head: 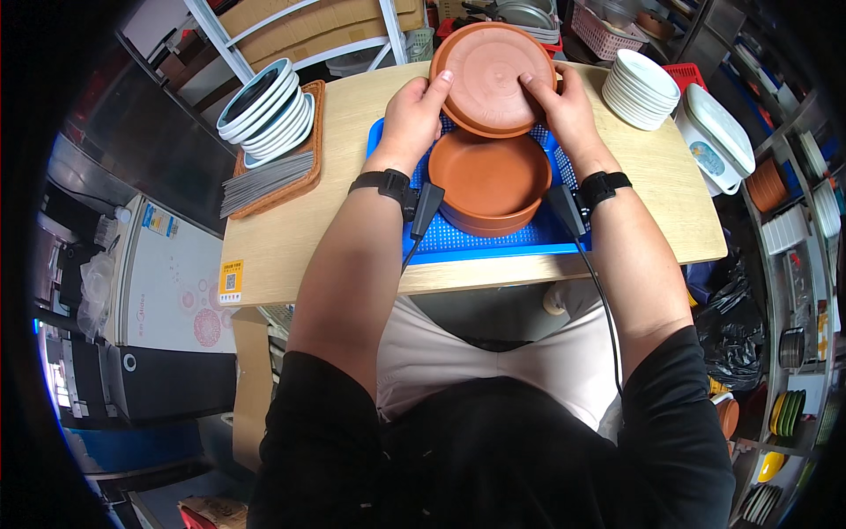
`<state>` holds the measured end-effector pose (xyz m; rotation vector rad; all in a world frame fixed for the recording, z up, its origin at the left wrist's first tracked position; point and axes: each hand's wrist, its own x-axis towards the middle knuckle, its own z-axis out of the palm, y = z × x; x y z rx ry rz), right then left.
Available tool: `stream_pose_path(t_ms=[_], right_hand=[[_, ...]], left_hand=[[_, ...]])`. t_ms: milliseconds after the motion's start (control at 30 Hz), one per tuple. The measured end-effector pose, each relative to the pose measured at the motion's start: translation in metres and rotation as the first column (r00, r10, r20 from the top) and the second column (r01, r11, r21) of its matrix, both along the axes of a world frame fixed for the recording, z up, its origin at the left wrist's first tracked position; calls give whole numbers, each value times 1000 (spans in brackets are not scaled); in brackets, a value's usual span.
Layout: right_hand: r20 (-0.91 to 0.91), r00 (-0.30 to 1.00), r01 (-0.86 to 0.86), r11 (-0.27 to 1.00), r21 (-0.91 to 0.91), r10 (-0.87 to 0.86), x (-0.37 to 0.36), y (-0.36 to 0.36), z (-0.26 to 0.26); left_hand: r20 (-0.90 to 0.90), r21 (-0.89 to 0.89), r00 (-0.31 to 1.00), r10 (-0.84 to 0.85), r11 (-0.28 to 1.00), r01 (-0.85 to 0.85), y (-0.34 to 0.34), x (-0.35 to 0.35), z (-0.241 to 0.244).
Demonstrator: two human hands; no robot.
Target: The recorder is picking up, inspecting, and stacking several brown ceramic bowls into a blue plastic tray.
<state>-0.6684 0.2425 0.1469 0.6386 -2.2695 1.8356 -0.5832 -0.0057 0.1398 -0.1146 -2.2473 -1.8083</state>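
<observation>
Between my two hands is a round terracotta-coloured dish, tilted up so that one flat, ringed face shows. My left hand grips its left rim with the thumb on the near face. On the right rim, my right hand has its thumb on the face and its fingers behind. Just below the held dish, a deeper round brown dish sits in a blue perforated plastic tray. A line around its wall may mean two stacked dishes; I cannot tell.
On the wooden table, a wicker basket at left holds stacked bowls and thin metal skewers. White plates are stacked at back right, near a lidded white container. Cables run from both wrists. Shelves of dishes stand at right.
</observation>
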Motion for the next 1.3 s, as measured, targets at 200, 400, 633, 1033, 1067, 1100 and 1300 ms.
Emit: stream_pose_path(t_ms=[200,400,633,1033,1067,1100,1300], right_hand=[[-33,996,79,995,62,-77,1,-3,-2],[-63,995,78,995,69,-73,4,-5,0],[-42,996,80,997,-3,-81,5,-5,1],[-52,993,104,994,18,-103,6,-6,0],[-72,997,25,999,45,-21,6,-6,0],[-74,997,27,999,47,-24,6,-6,0],[-73,997,39,998,51,-36,5,-7,0]], left_hand=[[-36,-43,990,135,990,-137,22,-7,-7],[-52,3,994,100,995,-100,21,-7,-7],[-22,-63,978,207,976,-208,25,-2,-3],[-46,12,990,137,991,-137,23,-7,-7],[-46,1,988,145,989,-145,23,-7,-7],[-70,28,994,81,996,-79,22,-7,-7],[-71,44,996,62,997,-59,22,-6,-7]])
